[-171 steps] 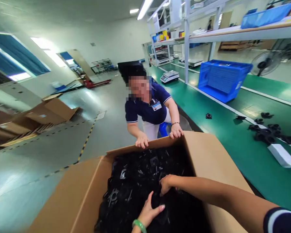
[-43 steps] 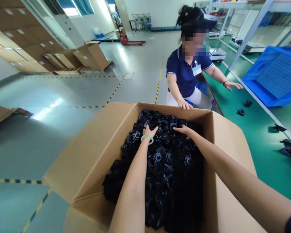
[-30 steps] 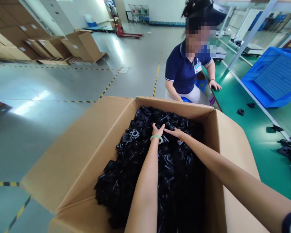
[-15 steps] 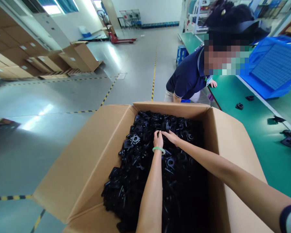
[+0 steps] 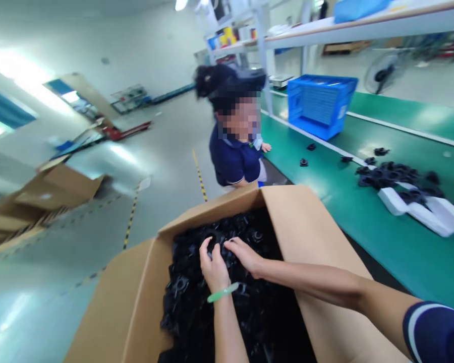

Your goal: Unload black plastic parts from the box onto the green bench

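Observation:
An open cardboard carton (image 5: 306, 227) in front of me holds a heap of black plastic parts (image 5: 179, 287), some with round rings. My left hand (image 5: 215, 264), with a green bangle at its wrist, is over the heap, fingers curled around a black plastic part (image 5: 213, 244). Close on its right, my right hand (image 5: 244, 256) has its fingers bent together at dark parts. Black on black hides the outline of what each hand grips.
Beyond the carton a co-worker (image 5: 234, 156) in a navy shirt leans by a green workbench (image 5: 287, 146). On the bench are a blue crate (image 5: 320, 108), black parts (image 5: 393, 174) and white trays (image 5: 427, 209). Flattened cartons (image 5: 45, 194) stand at left.
My view has swung to the right, bringing more of the bench into sight. Both hands have come nearer, and the left fingers have spread wider around a black part.

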The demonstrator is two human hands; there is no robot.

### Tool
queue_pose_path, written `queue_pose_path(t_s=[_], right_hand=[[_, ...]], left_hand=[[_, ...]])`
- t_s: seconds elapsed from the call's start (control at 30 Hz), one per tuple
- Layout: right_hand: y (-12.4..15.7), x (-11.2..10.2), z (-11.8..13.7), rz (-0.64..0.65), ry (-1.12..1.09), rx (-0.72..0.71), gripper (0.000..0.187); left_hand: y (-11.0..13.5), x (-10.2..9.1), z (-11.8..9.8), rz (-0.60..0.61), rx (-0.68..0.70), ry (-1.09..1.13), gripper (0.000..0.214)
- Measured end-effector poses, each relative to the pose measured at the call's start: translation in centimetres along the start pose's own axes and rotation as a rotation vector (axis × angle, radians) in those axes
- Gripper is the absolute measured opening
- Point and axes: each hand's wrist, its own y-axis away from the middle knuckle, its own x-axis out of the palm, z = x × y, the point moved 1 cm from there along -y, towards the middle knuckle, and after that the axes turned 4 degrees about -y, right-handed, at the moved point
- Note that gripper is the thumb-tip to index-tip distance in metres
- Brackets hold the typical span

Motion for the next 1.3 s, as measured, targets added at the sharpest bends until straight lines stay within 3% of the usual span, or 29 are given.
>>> queue_pose_path(t_s=[0.1,0.2,0.3,0.47,0.6,0.7,0.8,0.87,0.97,1.07,1.17,1.23,1.3], right_hand=[[3.6,-3.9,4.3,-0.100,-0.092,-0.135,0.027],[7.1,-9.9,8.8,-0.178,-0.226,-0.230,0.027],[10.8,-18.2,12.7,-0.303,-0.302,-0.325,0.031],[17.5,-34.5,16.1,-0.633,-0.362,-0.329,0.038],[22.4,-47.8,17.0,-0.815,-0.382,-0.301,0.046],[25.1,-56.6,17.3,-0.931,-0.364,-0.278,0.050],[26.7,-63.3,17.4,-1.024,-0.328,-0.249,0.048],[27.3,-66.5,17.5,-1.071,-0.303,-0.230,0.046],[28.0,-69.4,17.9,-1.111,-0.280,-0.214,0.046],[28.8,-69.8,18.5,-1.126,-0.255,-0.203,0.045],[29.3,-67.5,19.1,-1.116,-0.198,-0.185,0.040],[28.6,-65.0,19.6,-1.097,-0.144,-0.176,0.035],[26.3,-61.8,20.4,-1.010,-0.091,-0.181,0.027]], left_hand=[[2.8,2.8,-5.8,0.018,0.162,0.049,0.035],[5.7,8.1,-12.0,0.107,0.315,0.051,0.035],[9.4,16.0,-17.8,0.266,0.410,0.033,0.033],[18.3,32.4,-25.2,0.644,0.534,0.029,0.031],[26.6,45.4,-29.1,0.919,0.534,-0.007,0.030],[31.9,53.6,-30.8,1.041,0.528,-0.007,0.030],[35.3,59.5,-31.4,1.144,0.483,-0.016,0.031],[36.4,61.9,-31.2,1.198,0.434,-0.026,0.034],[36.8,63.2,-30.8,1.244,0.364,-0.031,0.049],[35.9,60.7,-30.4,1.256,0.341,0.011,0.057],[32.7,53.2,-29.3,1.226,0.354,0.084,0.048],[28.9,45.8,-27.8,1.166,0.425,0.115,0.043],[24.3,37.2,-25.3,1.031,0.508,0.097,0.041]])
